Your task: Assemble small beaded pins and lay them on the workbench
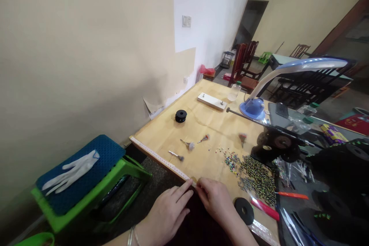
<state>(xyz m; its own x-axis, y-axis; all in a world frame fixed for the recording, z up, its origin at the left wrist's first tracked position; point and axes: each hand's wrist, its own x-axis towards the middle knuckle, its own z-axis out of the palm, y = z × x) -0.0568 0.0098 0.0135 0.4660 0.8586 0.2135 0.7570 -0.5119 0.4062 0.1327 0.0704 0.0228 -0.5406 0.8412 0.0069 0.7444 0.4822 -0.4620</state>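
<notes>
My left hand [171,209] lies along the front edge of the table with fingers stretched, its index fingertip on the white measuring tape [161,160] fixed there. Beside it, my right hand [215,198] is closed in a pinch at the same edge; whatever is between its fingertips is hidden. A black spool [181,115] rests farther back, and a faint thin line curves over the wood near it. Small brushes [188,145] lie between the spool and my hands. Right of my right hand are a black disc [244,210] and a heap of small dark, green-striped pieces [258,178].
A blue desk lamp [253,107], a white block with two pegs [211,101] and a bottle [234,91] stand at the back. Dark machinery [276,142], scissors [291,225] and a red-handled tool [265,208] are on the right. A green stool [115,182] carries a white glove [75,171].
</notes>
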